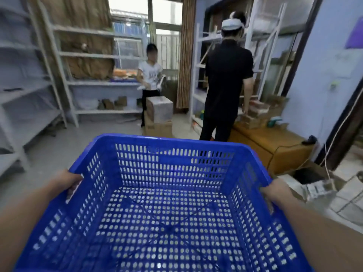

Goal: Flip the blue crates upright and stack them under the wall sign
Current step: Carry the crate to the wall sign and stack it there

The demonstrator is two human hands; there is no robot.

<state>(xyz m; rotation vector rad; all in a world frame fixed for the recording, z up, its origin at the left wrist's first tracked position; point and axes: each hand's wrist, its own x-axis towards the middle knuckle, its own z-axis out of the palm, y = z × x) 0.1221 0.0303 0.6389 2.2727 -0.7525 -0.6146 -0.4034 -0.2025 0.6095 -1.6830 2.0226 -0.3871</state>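
Observation:
A large blue perforated plastic crate [167, 209] fills the lower half of the view, upright with its open top toward me and nothing inside. I hold it off the floor by its two side rims. My left hand [67, 182] grips the left rim, fingers curled over the edge. On the opposite side my right hand [274, 192] grips the right rim. A purple sign [354, 35] hangs on the blue wall at the upper right. No other blue crate shows.
Two people stand ahead: one in white [150, 75] by stacked cardboard boxes [159, 116], one in black [225, 79] beside a low wooden cabinet [271, 146]. White metal shelving [25, 91] lines the left and far walls. Boxes and cables lie at the right.

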